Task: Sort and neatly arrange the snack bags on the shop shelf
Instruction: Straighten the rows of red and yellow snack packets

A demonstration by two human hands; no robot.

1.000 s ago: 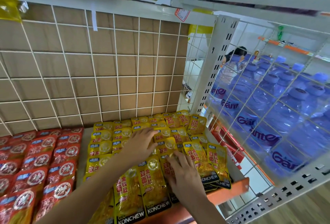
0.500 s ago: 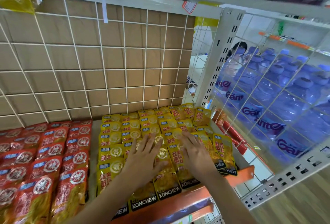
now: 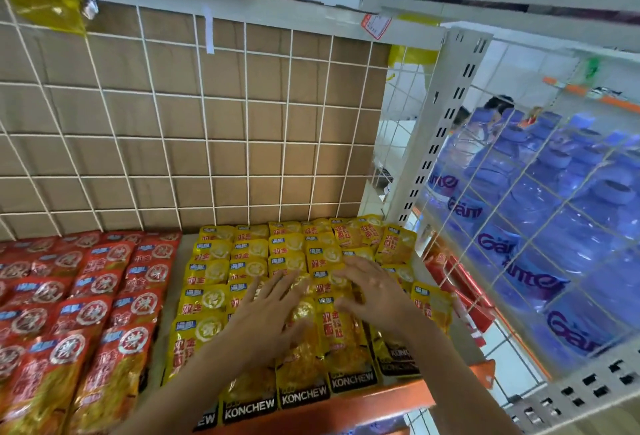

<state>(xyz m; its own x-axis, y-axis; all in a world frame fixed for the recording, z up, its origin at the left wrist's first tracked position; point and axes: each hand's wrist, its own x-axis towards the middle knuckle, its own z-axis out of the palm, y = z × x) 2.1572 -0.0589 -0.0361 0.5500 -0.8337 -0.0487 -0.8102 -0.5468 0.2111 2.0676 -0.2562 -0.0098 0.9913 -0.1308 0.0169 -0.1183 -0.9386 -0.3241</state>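
I see left hand (image 3: 273,310), right hand (image 3: 372,290) flat, fingers released, pressing yellow snack bags (image 3: 318,327) on shelf (image 3: 346,410) right of red bags (image 3: 100,313). Bags likely light, soft, slippery foil; I'd pinch near edges.

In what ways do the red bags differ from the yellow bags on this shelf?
The red bags fill the left side of the shelf; the yellow bags fill the right. The red bags carry a round white seal, the yellow bags a pale yellow one. The left hand and right hand are spread flat over the yellow bags; no hand touches the red bags. Both kinds lie in overlapping rows.
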